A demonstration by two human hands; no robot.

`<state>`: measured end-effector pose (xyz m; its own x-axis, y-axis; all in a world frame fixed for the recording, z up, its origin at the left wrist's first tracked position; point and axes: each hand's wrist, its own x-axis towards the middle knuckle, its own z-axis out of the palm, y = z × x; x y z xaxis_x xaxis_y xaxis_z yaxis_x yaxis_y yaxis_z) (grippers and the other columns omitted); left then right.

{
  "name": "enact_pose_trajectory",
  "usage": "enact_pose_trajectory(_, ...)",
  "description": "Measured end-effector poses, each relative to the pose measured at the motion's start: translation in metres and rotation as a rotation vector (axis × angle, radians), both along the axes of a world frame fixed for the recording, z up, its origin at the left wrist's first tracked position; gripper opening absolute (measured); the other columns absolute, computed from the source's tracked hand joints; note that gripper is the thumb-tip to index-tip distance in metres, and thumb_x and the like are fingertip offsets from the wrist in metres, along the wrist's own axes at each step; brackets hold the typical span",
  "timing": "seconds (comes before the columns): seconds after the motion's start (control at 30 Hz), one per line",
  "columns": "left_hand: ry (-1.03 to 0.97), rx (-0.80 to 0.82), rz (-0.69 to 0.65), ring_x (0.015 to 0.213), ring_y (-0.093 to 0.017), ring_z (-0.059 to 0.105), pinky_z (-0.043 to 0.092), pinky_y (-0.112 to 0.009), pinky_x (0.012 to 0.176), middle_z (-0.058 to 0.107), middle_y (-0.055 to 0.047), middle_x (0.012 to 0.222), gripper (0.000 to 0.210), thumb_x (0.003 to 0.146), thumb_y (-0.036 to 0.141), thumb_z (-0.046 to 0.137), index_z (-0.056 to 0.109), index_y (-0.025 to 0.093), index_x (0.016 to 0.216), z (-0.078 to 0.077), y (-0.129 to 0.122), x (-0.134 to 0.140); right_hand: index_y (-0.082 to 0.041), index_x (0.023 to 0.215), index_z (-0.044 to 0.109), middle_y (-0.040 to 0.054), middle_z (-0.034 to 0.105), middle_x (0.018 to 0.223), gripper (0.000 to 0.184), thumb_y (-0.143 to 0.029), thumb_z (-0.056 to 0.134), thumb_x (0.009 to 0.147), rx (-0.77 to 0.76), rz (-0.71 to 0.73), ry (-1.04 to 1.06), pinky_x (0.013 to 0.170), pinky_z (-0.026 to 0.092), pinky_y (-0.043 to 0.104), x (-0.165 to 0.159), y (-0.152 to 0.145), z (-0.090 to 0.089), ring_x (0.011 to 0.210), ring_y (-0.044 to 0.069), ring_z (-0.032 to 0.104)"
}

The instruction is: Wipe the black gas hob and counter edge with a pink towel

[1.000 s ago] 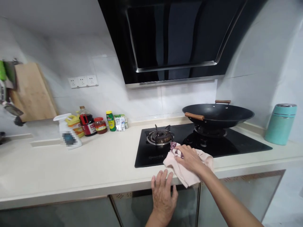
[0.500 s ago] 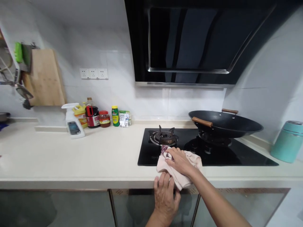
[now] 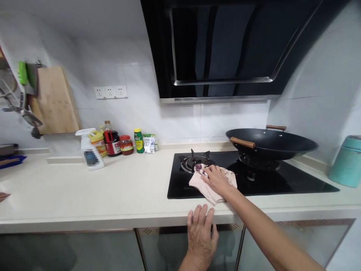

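Observation:
My right hand (image 3: 217,180) presses a pale pink cloth (image 3: 204,185) with a dark printed patch onto the black glass gas cooktop (image 3: 182,181), its fingers bent over the fabric. The cloth lies bunched just in front of the left burner (image 3: 194,161), and one corner hangs past the cooktop's front edge onto the counter. My left hand (image 3: 201,235) is at the counter's front edge, below the cloth, fingers apart and holding nothing. On the right burner rests a black wok (image 3: 272,145) with wooden handles.
A range hood (image 3: 220,49) overhangs the cooktop. A turquoise flask (image 3: 346,162) stands at the right wall. Along the back left are a white spray bottle (image 3: 90,150), a dark sauce bottle (image 3: 112,141), a red-lidded jar (image 3: 126,145) and a green bottle (image 3: 138,141). A cutting board (image 3: 58,101) hangs farther left.
My right hand has pushed the cloth farther back on the cooktop, closer to the left burner. My left hand is now apart from the cloth. The view has shifted slightly.

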<state>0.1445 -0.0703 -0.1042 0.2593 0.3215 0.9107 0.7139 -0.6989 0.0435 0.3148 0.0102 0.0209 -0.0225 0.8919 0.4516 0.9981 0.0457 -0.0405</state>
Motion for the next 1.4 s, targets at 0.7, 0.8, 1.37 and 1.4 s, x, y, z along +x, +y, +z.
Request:
enact_pose_trajectory(0.7,-0.048,-0.029,-0.040,0.129,-0.023,0.053,0.024,-0.044,0.119,0.069,-0.004,0.131,0.044,0.089,0.029,0.066,0.063,0.026,0.132,-0.003,-0.001,0.004,-0.018,0.132,0.055,0.0185,0.056,0.120,0.043,-0.032,0.055,0.091,-0.195,-0.087,-0.039,0.097,0.031,0.042,0.030,0.002,-0.009,0.107,0.032,0.054)
enact_pose_trajectory(0.8,-0.042,-0.023,-0.044,0.129,-0.023,0.053,0.025,-0.044,0.118,0.069,-0.004,0.131,0.045,0.088,0.029,0.066,0.062,0.026,0.133,-0.003,-0.001,0.003,-0.016,0.132,0.054,0.0198,0.057,0.119,0.042,-0.028,0.053,0.091,-0.190,-0.137,-0.014,0.094,0.033,0.042,0.033,0.017,-0.007,0.106,0.033,0.055)
enact_pose_trajectory(1.37,-0.170,-0.001,-0.026,0.120,-0.025,0.058,0.025,-0.046,0.117,0.072,-0.006,0.120,0.033,0.087,0.033,0.065,0.067,0.025,0.119,-0.012,0.005,0.018,-0.020,0.125,0.060,0.0163,0.056,0.124,0.036,-0.033,0.043,0.095,-0.161,0.001,-0.054,0.100,0.031,0.048,-0.026,-0.020,-0.008,0.116,0.034,0.047)
enact_pose_trajectory(1.4,-0.178,-0.004,-0.025,0.118,-0.025,0.058,0.025,-0.046,0.117,0.072,-0.007,0.118,0.032,0.087,0.033,0.066,0.067,0.025,0.117,-0.011,0.005,0.018,-0.022,0.125,0.059,0.0147,0.056,0.126,0.036,-0.033,0.044,0.094,-0.166,0.049,-0.050,0.100,0.032,0.047,-0.036,-0.024,-0.008,0.117,0.033,0.046)
